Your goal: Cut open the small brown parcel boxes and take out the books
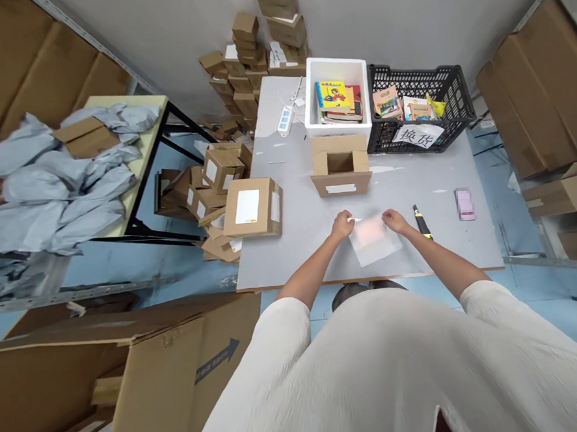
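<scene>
Between my two hands hangs a translucent white bag (376, 240) with something pinkish inside, above the table's front edge. My left hand (342, 226) is closed on its upper left corner, and my right hand (395, 222) pinches the upper right corner. Just beyond them an open cardboard box (342, 184) with a white label stands on the grey table (296, 265). A black and yellow utility knife (422, 223) lies to the right of my right hand.
A closed carton (263, 208) sits at the table's left edge. Behind stand a white foam box (339, 129) and a black crate (453, 124), both holding books. A phone (464, 204) lies at right, a power strip (285, 121) at back left. Cartons crowd the floor at left.
</scene>
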The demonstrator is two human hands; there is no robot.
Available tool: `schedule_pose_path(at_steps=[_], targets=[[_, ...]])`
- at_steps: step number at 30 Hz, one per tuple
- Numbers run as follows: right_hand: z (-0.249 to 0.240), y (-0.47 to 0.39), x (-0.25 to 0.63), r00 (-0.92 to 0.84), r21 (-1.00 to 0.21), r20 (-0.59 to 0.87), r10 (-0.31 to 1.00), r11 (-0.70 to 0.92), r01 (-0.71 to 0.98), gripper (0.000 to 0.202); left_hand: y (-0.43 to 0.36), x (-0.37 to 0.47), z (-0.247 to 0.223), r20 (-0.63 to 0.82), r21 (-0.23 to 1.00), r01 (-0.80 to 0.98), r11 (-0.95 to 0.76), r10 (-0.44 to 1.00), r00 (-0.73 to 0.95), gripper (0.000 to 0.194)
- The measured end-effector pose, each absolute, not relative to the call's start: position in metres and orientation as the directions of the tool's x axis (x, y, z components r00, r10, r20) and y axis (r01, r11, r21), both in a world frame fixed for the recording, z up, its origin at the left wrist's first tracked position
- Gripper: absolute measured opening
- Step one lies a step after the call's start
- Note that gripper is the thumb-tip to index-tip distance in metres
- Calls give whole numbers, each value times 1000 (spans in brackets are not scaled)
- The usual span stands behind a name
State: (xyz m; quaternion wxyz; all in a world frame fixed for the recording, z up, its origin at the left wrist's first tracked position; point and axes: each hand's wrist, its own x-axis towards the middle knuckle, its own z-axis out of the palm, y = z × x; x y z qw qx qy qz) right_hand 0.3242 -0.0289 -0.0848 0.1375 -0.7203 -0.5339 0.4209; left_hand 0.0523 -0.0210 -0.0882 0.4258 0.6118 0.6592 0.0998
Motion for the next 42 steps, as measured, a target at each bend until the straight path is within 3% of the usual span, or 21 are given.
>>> schedule_pose_path(at_steps=[3,5,10,15,19,23,26,30,35,38,42], targets=[[-96,-65,317,67,-525,-693,718,-566,635,9,-38,70,-94,-481,603,789,118,843,242,37],[-103,-82,310,63,-502,-737,673,-607,615,11,-46,77,-97,-511,565,823,58,808,293,44],[-115,-96,299,95,-534,-719,689,-634,560,17,-57,85,-100,-631,428,904,-1,716,299,47],[-122,-82,299,67,-642,-639,767,-579,503,31,-63,86,-98,-680,372,927,56,696,231,55],[-127,-70,300,-9,-725,-555,832,-478,495,49,-70,87,-101,-685,455,884,105,676,272,62],[-130,-68,306,-1,-743,-447,895,-371,557,51,-75,82,-104,-643,527,842,117,703,304,57],[-130,-72,311,87,-676,-434,897,-388,626,47,-74,79,-104,-584,546,831,103,758,290,52],[-129,-78,313,187,-546,-522,832,-495,676,44,-71,82,-103,-494,627,777,51,798,346,55],[-126,-79,312,172,-445,-608,775,-511,735,46,-76,91,-106,-539,657,751,67,738,406,64],[-124,-78,311,147,-460,-598,788,-488,742,45,-80,91,-108,-533,681,728,79,735,419,68],[-122,-76,307,80,-579,-536,841,-435,690,55,-82,89,-106,-561,690,711,133,718,411,69]])
